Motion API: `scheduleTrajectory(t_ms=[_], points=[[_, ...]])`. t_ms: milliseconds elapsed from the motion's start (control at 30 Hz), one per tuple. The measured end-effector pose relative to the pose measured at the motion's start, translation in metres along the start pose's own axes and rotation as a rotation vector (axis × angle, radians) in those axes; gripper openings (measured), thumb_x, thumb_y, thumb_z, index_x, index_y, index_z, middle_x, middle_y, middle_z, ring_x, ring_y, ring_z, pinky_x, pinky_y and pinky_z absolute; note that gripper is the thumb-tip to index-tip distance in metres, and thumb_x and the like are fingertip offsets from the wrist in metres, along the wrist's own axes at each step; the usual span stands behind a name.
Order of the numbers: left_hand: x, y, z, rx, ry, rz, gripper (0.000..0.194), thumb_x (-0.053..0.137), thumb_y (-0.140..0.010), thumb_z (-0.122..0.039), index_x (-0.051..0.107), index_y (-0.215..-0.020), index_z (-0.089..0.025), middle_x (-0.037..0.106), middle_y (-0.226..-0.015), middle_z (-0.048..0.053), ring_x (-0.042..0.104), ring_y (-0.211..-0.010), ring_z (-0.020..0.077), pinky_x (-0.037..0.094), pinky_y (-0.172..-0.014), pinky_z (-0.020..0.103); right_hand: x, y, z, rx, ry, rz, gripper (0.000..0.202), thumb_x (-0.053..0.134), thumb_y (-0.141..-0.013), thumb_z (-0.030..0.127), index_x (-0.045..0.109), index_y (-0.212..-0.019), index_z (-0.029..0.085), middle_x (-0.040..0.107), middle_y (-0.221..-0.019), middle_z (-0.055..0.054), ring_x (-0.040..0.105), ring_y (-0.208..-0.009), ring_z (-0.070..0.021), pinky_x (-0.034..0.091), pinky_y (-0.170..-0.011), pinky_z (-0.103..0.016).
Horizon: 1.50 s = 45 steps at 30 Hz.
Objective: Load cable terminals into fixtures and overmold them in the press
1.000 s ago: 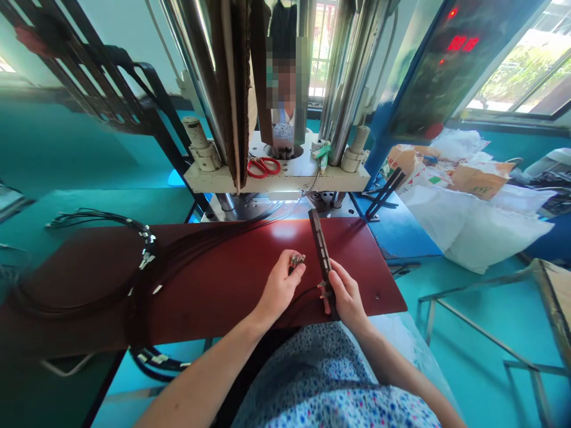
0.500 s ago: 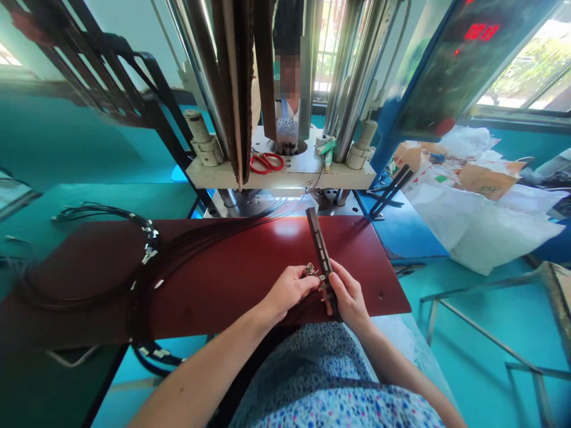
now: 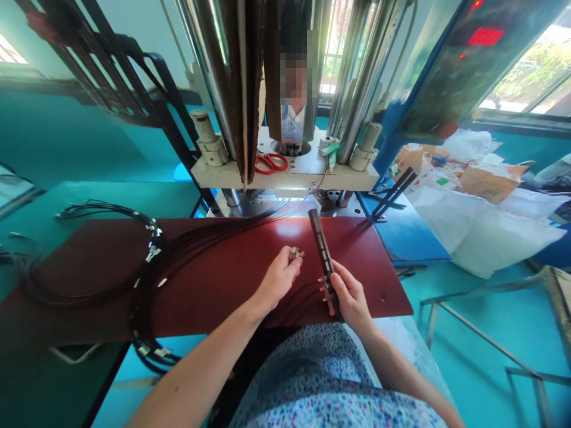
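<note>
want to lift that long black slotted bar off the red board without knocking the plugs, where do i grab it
Probably the near end of the slotted bar, where the right hand already has its grip. Come from the right: the metal plugs and their black cables stick out to the left, and the far end points at the press base.

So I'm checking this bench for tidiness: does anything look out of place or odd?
The red-handled scissors lie loose on the press's white plate, between its steel columns, an odd spot for a hand tool. On the red board, the black cable bundle spills over the near edge.
</note>
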State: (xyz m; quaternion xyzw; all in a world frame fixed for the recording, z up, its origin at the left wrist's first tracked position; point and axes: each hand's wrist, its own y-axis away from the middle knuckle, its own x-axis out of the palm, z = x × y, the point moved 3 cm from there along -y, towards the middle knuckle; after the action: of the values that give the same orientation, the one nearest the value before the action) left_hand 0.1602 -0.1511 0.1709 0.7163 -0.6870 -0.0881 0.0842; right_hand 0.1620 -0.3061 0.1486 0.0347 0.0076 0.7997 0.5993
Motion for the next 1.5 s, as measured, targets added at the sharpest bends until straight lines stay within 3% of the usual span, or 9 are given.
scheduleTrajectory(t_ms=[133,433,667,833,1033,1133,1233,1367,1500], points=[[0.006,0.000,-0.003,-0.023,-0.023,0.180,0.025,0.050,-0.078,-0.037,0.041,-0.071,-0.015,0.033,-0.053,-0.006,0.025,-0.043,0.0044,0.020,-0.042,0.017,0.001,0.000,-0.001,0.005,-0.001,0.036,0.050,0.048,-0.086,0.044,0.044,-0.124,0.013,0.053,-0.053,0.003,0.044,-0.033,-0.0069,0.033,-0.031,-0.017],[0.013,0.000,-0.001,0.080,0.040,0.195,0.021,0.053,-0.076,-0.032,0.052,-0.073,-0.011,0.051,-0.066,-0.002,0.043,-0.060,0.0083,0.036,-0.059,0.020,0.000,0.000,-0.001,-0.021,0.024,0.085,0.048,0.047,-0.087,0.043,0.045,-0.125,0.014,0.054,-0.054,0.003,0.044,-0.033,-0.0064,0.034,-0.031,-0.016],[0.012,0.000,-0.003,0.150,-0.044,0.159,0.020,0.052,-0.078,-0.030,0.057,-0.076,-0.011,0.056,-0.072,0.001,0.047,-0.067,0.0104,0.038,-0.064,0.021,0.003,-0.002,-0.001,-0.102,0.244,0.113,0.047,0.042,-0.089,0.040,0.043,-0.128,0.014,0.050,-0.050,0.004,0.047,-0.035,-0.0071,0.037,-0.034,-0.016],[0.000,0.002,0.001,0.031,-0.003,0.267,0.024,0.051,-0.080,-0.036,0.054,-0.079,-0.012,0.045,-0.060,-0.002,0.038,-0.051,0.0070,0.032,-0.048,0.019,0.002,0.000,-0.003,-0.103,0.184,0.092,0.044,0.043,-0.089,0.040,0.046,-0.126,0.016,0.051,-0.052,0.004,0.045,-0.034,-0.0062,0.036,-0.033,-0.016],[-0.019,0.000,0.002,-0.002,0.222,0.123,0.029,0.047,-0.083,-0.041,0.051,-0.098,-0.017,0.039,-0.056,-0.004,0.033,-0.045,0.0069,0.026,-0.039,0.017,0.000,-0.001,-0.002,-0.011,0.046,0.083,0.049,0.048,-0.086,0.044,0.046,-0.124,0.012,0.053,-0.055,0.002,0.044,-0.033,-0.0060,0.033,-0.031,-0.016],[-0.022,-0.002,0.007,-0.023,0.452,0.018,0.025,0.051,-0.081,-0.038,0.050,-0.092,-0.015,0.034,-0.053,-0.005,0.028,-0.043,0.0057,0.022,-0.038,0.016,-0.001,-0.002,-0.002,0.016,0.013,0.087,0.053,0.049,-0.085,0.046,0.045,-0.124,0.011,0.054,-0.055,0.002,0.044,-0.032,-0.0063,0.033,-0.030,-0.016],[-0.020,-0.004,0.012,-0.145,0.611,0.087,0.026,0.052,-0.080,-0.035,0.054,-0.082,-0.009,0.044,-0.060,0.000,0.037,-0.049,0.0065,0.027,-0.042,0.018,-0.001,-0.001,-0.002,0.032,0.001,0.093,0.054,0.049,-0.084,0.047,0.044,-0.125,0.011,0.055,-0.056,0.001,0.044,-0.032,-0.0062,0.033,-0.030,-0.016],[-0.018,-0.003,0.016,-0.275,0.574,0.151,0.027,0.057,-0.075,-0.035,0.055,-0.076,-0.007,0.047,-0.061,0.002,0.041,-0.050,0.0064,0.027,-0.043,0.017,-0.001,0.000,-0.002,0.036,0.035,0.121,0.052,0.048,-0.085,0.045,0.045,-0.125,0.013,0.055,-0.056,0.002,0.044,-0.033,-0.0063,0.034,-0.031,-0.016],[-0.013,-0.002,0.013,-0.154,0.339,0.114,0.030,0.066,-0.066,-0.036,0.049,-0.068,-0.011,0.045,-0.056,-0.002,0.036,-0.046,0.0048,0.024,-0.043,0.017,-0.001,-0.002,0.004,0.003,0.115,0.176,0.048,0.047,-0.086,0.044,0.048,-0.123,0.014,0.060,-0.066,-0.001,0.046,-0.037,-0.0064,0.038,-0.035,-0.018]])
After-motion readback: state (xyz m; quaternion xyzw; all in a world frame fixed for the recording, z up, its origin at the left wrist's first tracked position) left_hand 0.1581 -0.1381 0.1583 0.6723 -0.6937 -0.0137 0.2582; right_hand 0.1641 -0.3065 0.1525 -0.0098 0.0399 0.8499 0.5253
